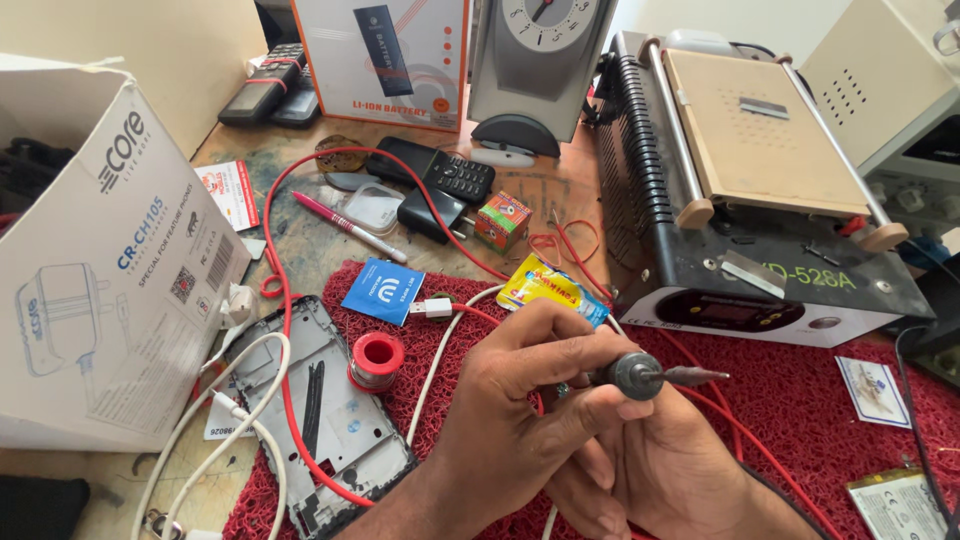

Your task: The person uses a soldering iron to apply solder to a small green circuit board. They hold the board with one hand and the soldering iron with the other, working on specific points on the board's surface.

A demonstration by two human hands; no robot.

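Both hands (590,430) pinch the screwdriver (650,377) shut-tight; one slip and its tip could snag the red wire (290,300)

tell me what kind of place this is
Probably a phone repair bench: a bare phone frame on the red mat, a screen-separator hot plate machine, and a small tool in both hands.

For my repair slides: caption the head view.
Both hands grip a small dark-handled tool over a red mat, beside a phone frame.
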